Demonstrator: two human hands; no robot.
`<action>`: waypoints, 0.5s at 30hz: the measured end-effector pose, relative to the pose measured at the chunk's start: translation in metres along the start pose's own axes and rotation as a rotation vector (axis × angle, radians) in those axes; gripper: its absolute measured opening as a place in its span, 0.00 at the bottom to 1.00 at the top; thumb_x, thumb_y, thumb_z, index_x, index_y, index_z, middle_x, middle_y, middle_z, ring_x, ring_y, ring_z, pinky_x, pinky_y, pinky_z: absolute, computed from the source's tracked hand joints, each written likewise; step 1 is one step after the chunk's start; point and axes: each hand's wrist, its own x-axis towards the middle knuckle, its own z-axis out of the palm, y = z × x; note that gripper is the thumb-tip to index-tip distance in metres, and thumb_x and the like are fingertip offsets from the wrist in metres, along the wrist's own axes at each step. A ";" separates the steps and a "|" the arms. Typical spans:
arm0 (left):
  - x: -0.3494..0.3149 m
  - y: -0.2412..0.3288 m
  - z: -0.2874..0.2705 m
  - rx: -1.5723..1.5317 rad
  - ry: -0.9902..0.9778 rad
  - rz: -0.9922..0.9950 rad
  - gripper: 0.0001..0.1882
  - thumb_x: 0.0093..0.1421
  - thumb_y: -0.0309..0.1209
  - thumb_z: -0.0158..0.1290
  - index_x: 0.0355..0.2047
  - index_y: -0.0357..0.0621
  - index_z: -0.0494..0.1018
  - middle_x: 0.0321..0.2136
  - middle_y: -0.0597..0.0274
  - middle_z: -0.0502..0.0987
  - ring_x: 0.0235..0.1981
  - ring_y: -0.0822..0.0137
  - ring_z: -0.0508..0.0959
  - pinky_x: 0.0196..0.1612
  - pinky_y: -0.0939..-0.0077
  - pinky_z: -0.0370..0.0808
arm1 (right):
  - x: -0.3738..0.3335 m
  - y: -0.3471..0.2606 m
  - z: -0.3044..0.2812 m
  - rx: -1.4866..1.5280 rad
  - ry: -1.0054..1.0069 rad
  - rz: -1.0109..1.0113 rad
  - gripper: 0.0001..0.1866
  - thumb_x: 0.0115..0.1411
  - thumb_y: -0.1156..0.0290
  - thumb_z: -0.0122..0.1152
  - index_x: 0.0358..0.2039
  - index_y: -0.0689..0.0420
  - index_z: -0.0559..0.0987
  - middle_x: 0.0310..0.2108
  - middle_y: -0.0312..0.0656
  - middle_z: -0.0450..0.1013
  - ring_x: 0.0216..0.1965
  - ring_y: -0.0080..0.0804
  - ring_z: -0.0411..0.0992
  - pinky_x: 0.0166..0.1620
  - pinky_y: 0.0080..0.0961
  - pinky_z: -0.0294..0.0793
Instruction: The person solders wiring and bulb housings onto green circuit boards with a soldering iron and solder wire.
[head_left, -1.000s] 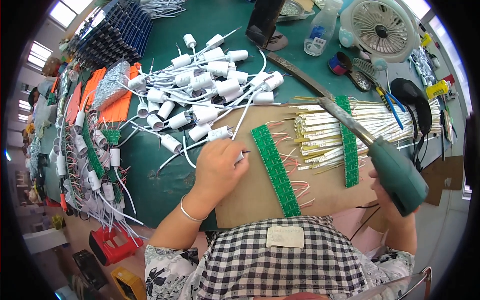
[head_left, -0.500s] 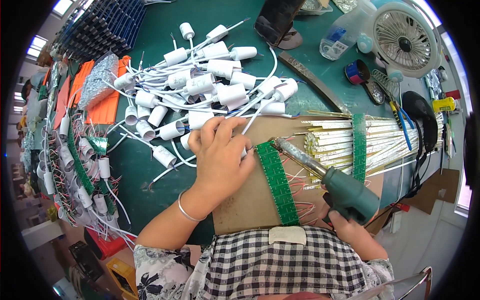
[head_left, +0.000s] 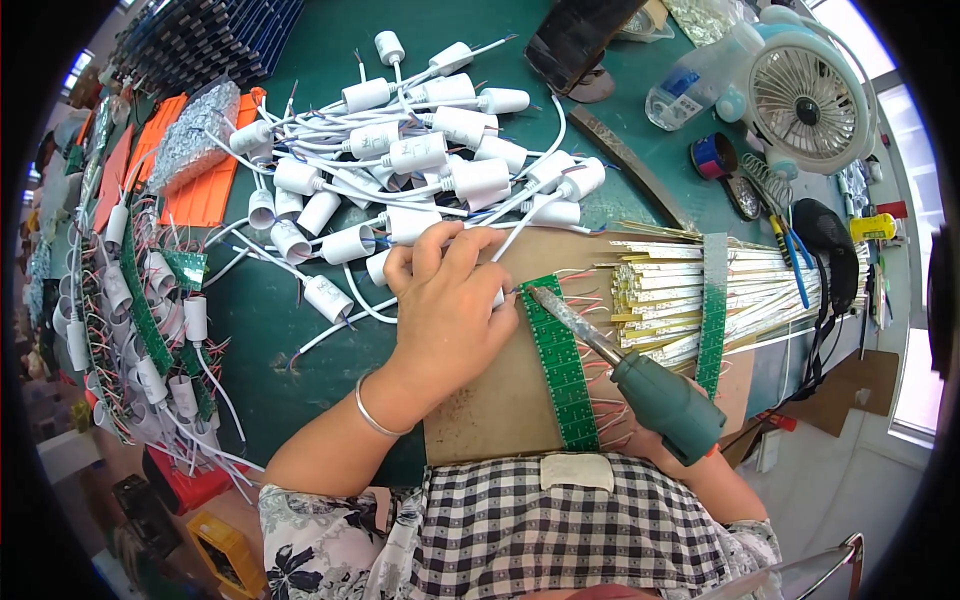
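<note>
My left hand point(head_left: 455, 300) is closed in a pinch on a white cable point(head_left: 515, 238), whose thin stripped wires reach the far left corner of a green circuit board strip point(head_left: 563, 370). My right hand point(head_left: 664, 450) grips a dark green soldering iron point(head_left: 668, 405) and is partly hidden behind its body. The iron's tip rests at that same corner, beside the wire ends. Red and white wires stick out from the strip's right side. Under the strip lies a brown board point(head_left: 480, 420).
Beyond my left hand lies a heap of white lamp holders point(head_left: 415, 155) with cables. To the right are a bundle of metal-looking strips point(head_left: 655, 300), a second green board strip point(head_left: 713, 300), pliers point(head_left: 797, 265), a fan point(head_left: 808, 105) and a plastic bottle point(head_left: 690, 85). More wired holders point(head_left: 150, 290) hang at left.
The iron's tip has shifted left along the board's far end to the wire ends. Its body has swung left and nearer to me. My left hand keeps its pinch on the cable.
</note>
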 end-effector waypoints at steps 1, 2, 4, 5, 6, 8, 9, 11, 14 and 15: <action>0.000 0.001 -0.001 -0.005 0.009 0.007 0.05 0.40 0.27 0.55 0.21 0.47 0.72 0.45 0.67 0.69 0.51 0.59 0.62 0.48 0.57 0.51 | 0.000 -0.001 0.000 0.050 0.028 0.022 0.18 0.45 0.72 0.61 0.40 0.59 0.76 0.39 0.42 0.74 0.42 0.39 0.73 0.49 0.29 0.71; 0.000 0.001 -0.001 -0.009 0.018 0.014 0.06 0.40 0.26 0.55 0.22 0.46 0.73 0.44 0.67 0.69 0.51 0.59 0.62 0.48 0.57 0.52 | -0.001 0.000 0.001 0.045 0.024 0.022 0.18 0.45 0.72 0.61 0.40 0.59 0.76 0.39 0.42 0.74 0.42 0.39 0.73 0.49 0.29 0.71; 0.000 -0.001 0.001 -0.012 0.021 0.011 0.05 0.40 0.27 0.55 0.21 0.47 0.72 0.45 0.68 0.70 0.51 0.59 0.62 0.48 0.57 0.52 | -0.003 0.002 0.004 0.051 0.019 0.041 0.19 0.45 0.72 0.61 0.41 0.59 0.75 0.40 0.42 0.74 0.42 0.38 0.72 0.49 0.29 0.71; 0.000 -0.001 0.002 -0.010 0.022 0.011 0.05 0.40 0.27 0.56 0.21 0.49 0.72 0.45 0.69 0.70 0.51 0.59 0.62 0.49 0.57 0.51 | -0.004 0.003 0.004 0.049 0.016 0.038 0.19 0.45 0.72 0.61 0.41 0.59 0.75 0.40 0.42 0.74 0.42 0.38 0.72 0.49 0.29 0.71; 0.000 -0.001 0.002 -0.010 0.024 0.008 0.05 0.40 0.27 0.56 0.21 0.49 0.72 0.45 0.69 0.70 0.51 0.59 0.62 0.49 0.57 0.51 | -0.005 0.005 0.003 -0.007 -0.017 0.013 0.20 0.46 0.71 0.61 0.42 0.59 0.75 0.40 0.42 0.74 0.43 0.38 0.72 0.49 0.29 0.71; 0.000 -0.001 0.003 -0.009 0.029 0.010 0.06 0.39 0.27 0.56 0.21 0.49 0.72 0.45 0.69 0.70 0.51 0.59 0.62 0.48 0.58 0.51 | -0.005 0.007 0.004 -0.066 -0.052 -0.011 0.21 0.46 0.71 0.61 0.43 0.59 0.74 0.40 0.42 0.74 0.43 0.37 0.72 0.49 0.29 0.71; 0.000 -0.001 0.003 -0.010 0.030 0.008 0.06 0.39 0.27 0.56 0.21 0.49 0.72 0.45 0.69 0.70 0.51 0.59 0.62 0.48 0.58 0.51 | -0.005 0.008 0.004 -0.098 -0.050 -0.027 0.21 0.46 0.70 0.62 0.43 0.59 0.74 0.41 0.42 0.74 0.43 0.37 0.72 0.49 0.29 0.71; 0.000 -0.001 0.003 -0.002 0.039 0.013 0.06 0.39 0.27 0.56 0.21 0.49 0.71 0.44 0.69 0.70 0.51 0.59 0.62 0.48 0.58 0.51 | -0.006 0.008 0.006 -0.130 -0.049 -0.044 0.22 0.46 0.70 0.62 0.44 0.59 0.73 0.41 0.42 0.74 0.43 0.37 0.72 0.49 0.29 0.71; 0.001 0.000 0.003 0.000 0.041 0.007 0.07 0.38 0.27 0.56 0.20 0.48 0.71 0.44 0.69 0.70 0.50 0.59 0.62 0.48 0.58 0.51 | -0.006 0.007 0.005 -0.070 -0.037 -0.005 0.23 0.46 0.70 0.62 0.44 0.60 0.73 0.41 0.42 0.74 0.43 0.37 0.73 0.48 0.28 0.71; 0.001 0.000 0.003 0.001 0.041 0.006 0.07 0.38 0.27 0.56 0.20 0.48 0.71 0.44 0.69 0.70 0.50 0.59 0.62 0.48 0.58 0.51 | -0.003 0.004 0.004 -0.053 -0.044 0.012 0.23 0.46 0.70 0.62 0.45 0.60 0.73 0.41 0.42 0.74 0.42 0.37 0.73 0.47 0.27 0.72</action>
